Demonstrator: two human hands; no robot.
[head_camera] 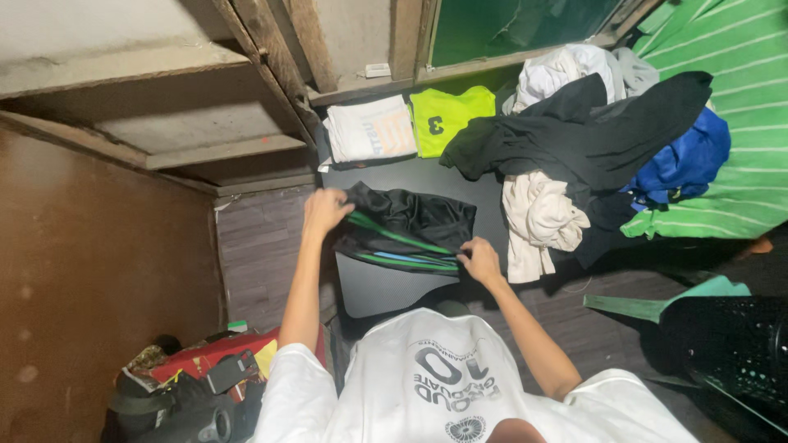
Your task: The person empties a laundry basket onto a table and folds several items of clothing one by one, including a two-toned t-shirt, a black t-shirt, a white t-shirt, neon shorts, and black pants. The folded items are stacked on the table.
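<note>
Head view: fingertips (469, 256) under black garment (410, 226)

The left hand (324, 210) gripped the far corner of a black garment with green and blue stripes (406, 230), which lay on a dark flat table (377, 287). The right hand (481, 261) pinched the garment's near edge at the stripes. Beyond it lay a folded white shirt (369, 130) just beside a folded neon-yellow shirt (447, 116). To the right sat a heap of loose clothes (574, 148) in black, white, cream and blue, against a green striped cloth (730, 98). A black perforated basket (735, 349) stood at the lower right.
</note>
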